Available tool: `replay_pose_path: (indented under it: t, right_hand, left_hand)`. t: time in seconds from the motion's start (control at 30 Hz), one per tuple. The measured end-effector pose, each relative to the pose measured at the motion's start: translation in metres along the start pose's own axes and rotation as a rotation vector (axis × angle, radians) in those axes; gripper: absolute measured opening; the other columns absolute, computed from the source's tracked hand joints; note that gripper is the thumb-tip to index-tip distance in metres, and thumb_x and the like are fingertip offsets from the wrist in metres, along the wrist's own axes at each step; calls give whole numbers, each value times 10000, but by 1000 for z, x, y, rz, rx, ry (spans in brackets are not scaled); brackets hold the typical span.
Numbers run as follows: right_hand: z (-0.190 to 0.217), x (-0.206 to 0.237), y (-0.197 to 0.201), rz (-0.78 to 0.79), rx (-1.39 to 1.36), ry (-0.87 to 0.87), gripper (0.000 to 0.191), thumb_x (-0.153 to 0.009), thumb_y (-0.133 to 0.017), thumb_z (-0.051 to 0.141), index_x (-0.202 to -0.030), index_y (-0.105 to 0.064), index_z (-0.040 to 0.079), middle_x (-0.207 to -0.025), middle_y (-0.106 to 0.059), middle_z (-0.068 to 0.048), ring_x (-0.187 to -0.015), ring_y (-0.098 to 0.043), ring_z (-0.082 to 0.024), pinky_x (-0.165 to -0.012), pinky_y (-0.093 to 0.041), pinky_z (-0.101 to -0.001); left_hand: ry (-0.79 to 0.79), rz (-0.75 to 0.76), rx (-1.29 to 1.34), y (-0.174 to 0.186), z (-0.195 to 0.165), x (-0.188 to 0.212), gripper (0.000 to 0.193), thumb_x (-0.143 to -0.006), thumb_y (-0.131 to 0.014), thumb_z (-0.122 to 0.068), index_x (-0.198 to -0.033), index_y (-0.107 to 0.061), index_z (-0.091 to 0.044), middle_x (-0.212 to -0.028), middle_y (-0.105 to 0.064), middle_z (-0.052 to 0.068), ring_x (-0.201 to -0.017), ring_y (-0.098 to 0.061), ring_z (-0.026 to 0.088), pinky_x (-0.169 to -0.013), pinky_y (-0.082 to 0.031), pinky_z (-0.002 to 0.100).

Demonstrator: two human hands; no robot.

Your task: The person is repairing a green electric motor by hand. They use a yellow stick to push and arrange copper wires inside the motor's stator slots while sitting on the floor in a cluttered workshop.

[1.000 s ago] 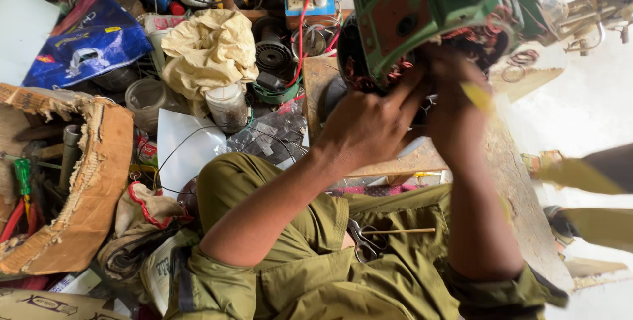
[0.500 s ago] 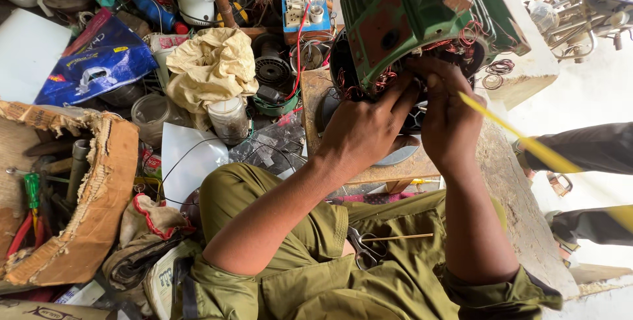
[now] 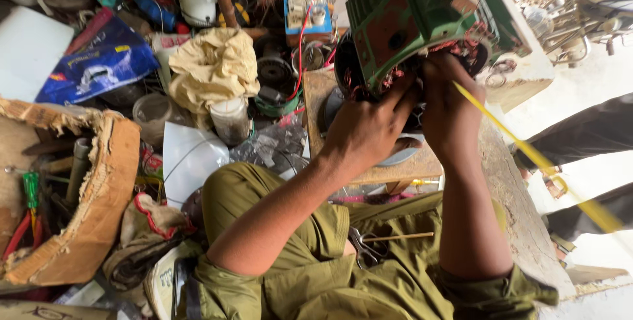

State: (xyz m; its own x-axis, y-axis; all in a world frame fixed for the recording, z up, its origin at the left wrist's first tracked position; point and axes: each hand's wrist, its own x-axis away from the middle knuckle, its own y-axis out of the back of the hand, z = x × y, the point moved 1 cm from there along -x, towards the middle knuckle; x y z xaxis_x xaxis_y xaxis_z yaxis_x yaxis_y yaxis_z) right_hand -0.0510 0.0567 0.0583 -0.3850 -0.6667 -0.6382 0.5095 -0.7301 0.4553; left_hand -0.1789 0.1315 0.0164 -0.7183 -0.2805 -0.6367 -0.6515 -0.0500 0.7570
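Note:
A green finned electric motor housing [image 3: 422, 3] stands on a wooden block [image 3: 389, 171], its open end with copper windings facing me. My left hand [image 3: 366, 128] reaches into that open end, fingers pressed on the windings. My right hand [image 3: 452, 105] grips the winding rim beside it. A yellow strip [image 3: 527, 152] runs from my right hand down to the lower right. Scissors [image 3: 362, 247] lie in my lap on olive-green clothing.
A torn cardboard box [image 3: 99, 208] holding tools, among them a green-handled screwdriver [image 3: 31, 191], sits at left. A crumpled cream cloth [image 3: 214, 69], a blue bag [image 3: 99, 66], jars and wire litter the middle. Another person's dark trouser legs [image 3: 580, 142] stand at right.
The view has shifted slightly and the motor sits a little higher in the frame. Both hands stay at the windings; the yellow strip now stretches out to the lower right.

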Motion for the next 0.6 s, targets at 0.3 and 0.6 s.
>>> replay_pose_path:
  t: [0.3,0.6]
  right_hand:
    - [15,14,12,32,81,2,234,-1105,-517,-5,-1251,-699,16,-1070,-771,-112,-875,-693,-110,-774,-525,-259]
    - [-3,6,-7,-68,153,219,182,-1075,-552,-16,-1182,-695,23,-1074,-741,-179,-974,-737,-271,-843,-559,-328]
  left_hand:
    - [-29,-164,-25,-5,-1,4,843,-870,-661,-671,-1397,-565,-20,-1473,-535,132,-829,-754,252,-684,-612,380]
    - [-11,-96,46,-2,-1,2,802,-851,-730,-574,-1349,-599,41,-1428,-576,195,-676,-734,248,-576,-600,368]
